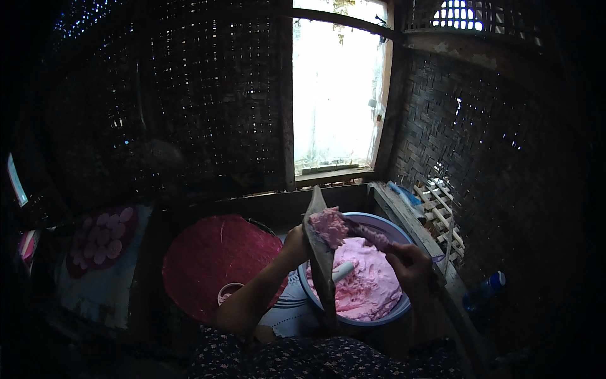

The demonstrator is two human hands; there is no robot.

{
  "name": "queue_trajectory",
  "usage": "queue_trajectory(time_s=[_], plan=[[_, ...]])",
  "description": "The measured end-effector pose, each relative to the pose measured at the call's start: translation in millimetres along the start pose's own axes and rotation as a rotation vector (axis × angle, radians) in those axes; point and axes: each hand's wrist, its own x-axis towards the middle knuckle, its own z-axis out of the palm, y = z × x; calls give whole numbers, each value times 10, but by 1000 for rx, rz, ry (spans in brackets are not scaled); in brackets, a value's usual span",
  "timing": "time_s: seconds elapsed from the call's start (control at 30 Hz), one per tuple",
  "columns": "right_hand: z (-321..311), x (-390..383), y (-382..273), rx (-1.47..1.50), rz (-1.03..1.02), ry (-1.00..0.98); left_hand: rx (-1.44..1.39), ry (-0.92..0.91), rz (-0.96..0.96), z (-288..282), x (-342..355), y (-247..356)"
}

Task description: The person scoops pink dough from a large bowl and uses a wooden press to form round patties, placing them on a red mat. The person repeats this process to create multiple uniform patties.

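My left hand point(294, 247) grips a long grey board point(324, 271), held upright and tilted over a wide blue basin point(397, 226) of pink paste point(369, 297). A lump of pink paste point(327, 225) sits on the board's upper part. My right hand point(409, 264) is closed on the handle of a paste-smeared spreading tool point(374, 236), whose far end is at that lump. A white cylinder point(343, 271) lies in the paste behind the board.
A round red sheet point(211, 262) lies left of the basin, with a small bowl point(230, 292) on it. Further left are pink discs point(101, 237) on a red round piece. A wooden ledge point(404, 208), a blue-capped bottle point(485, 290) and woven walls point(435, 107) bound the right side.
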Motion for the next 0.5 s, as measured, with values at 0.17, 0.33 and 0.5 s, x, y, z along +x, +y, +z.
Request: queue_trajectory(time_s=[0.17,0.33,0.5], plan=[[192,-19,21,-368,-461,69,432,-71,135,146,-42,-116],[103,-179,31,-110,-384,-97,253,-44,-106,96,-22,-118],[164,7,227,-165,-58,59,-125,-193,-98,266,-84,17]])
